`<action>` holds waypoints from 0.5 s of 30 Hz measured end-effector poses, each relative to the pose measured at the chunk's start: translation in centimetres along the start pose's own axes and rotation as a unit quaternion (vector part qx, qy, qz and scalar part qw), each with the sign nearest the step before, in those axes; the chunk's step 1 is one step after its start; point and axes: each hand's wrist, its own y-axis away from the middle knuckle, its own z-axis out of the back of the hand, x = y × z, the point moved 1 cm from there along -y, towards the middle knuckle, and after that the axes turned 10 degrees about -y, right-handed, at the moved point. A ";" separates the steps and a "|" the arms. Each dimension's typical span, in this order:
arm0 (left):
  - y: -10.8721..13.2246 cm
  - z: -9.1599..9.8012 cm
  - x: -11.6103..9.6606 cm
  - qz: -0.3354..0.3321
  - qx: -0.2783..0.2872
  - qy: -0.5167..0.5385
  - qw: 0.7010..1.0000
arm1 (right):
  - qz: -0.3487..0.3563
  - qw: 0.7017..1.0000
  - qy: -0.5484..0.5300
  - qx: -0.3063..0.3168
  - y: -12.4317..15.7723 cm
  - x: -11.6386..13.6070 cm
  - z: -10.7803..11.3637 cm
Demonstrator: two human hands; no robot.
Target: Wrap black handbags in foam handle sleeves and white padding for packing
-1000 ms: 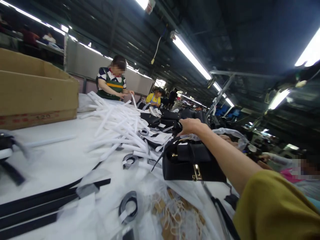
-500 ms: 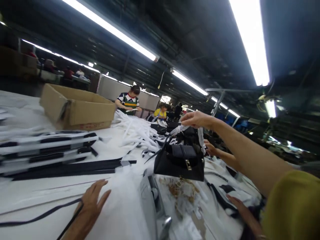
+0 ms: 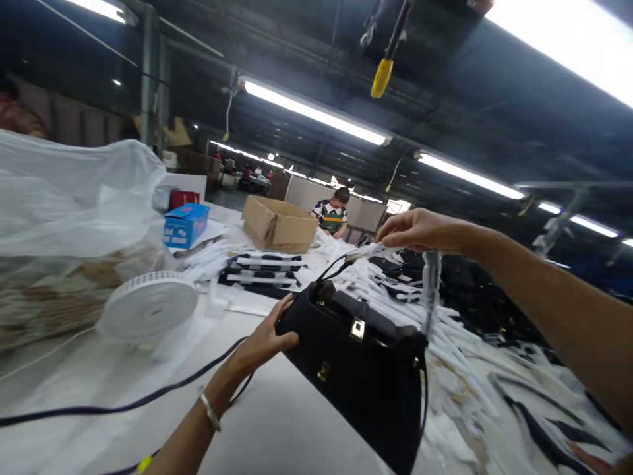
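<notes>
A black handbag (image 3: 356, 369) with gold-coloured hardware hangs tilted in front of me. My right hand (image 3: 415, 231) is closed on its top handle, which is wrapped in clear plastic. At the bag's upper left corner is my left hand (image 3: 270, 336), thumb on the front panel and fingers along the side edge, closed around that corner. A bracelet circles the left wrist. A long dark strap (image 3: 163, 390) runs from the left past that forearm. Most of the bag's back is hidden.
Behind the bag lie white wrapped strips (image 3: 346, 277) and stacked dark straps (image 3: 264, 264). Farther back stand a cardboard box (image 3: 287, 221) and a blue box (image 3: 185, 224). A white fan (image 3: 151, 303) is at left. A co-worker (image 3: 331, 212) stands across; another person's hand (image 3: 588, 455) shows lower right.
The view has turned left. The handbag has come closer, lifted by its handle in my right hand. My left hand has gone from open over the table to the bag's corner.
</notes>
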 end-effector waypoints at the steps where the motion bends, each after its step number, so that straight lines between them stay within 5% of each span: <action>1: 1.2 0.9 0.2 0.023 0.020 -0.003 1.000 | 0.006 0.999 -0.035 0.015 -0.3 -0.4 -1.6; 4: 5.2 1.8 1.6 0.096 0.068 -0.016 0.993 | 0.012 0.987 -0.150 0.057 -1.4 -2.0 -6.7; 9: 9.9 -1.4 3.6 0.135 0.094 -0.017 0.986 | -0.014 0.965 -0.240 0.104 -2.8 -4.6 -14.1; 15: 9.4 -2.7 -0.1 0.085 -0.013 -0.017 0.996 | 0.034 0.969 -0.237 0.067 -2.9 -4.4 -14.5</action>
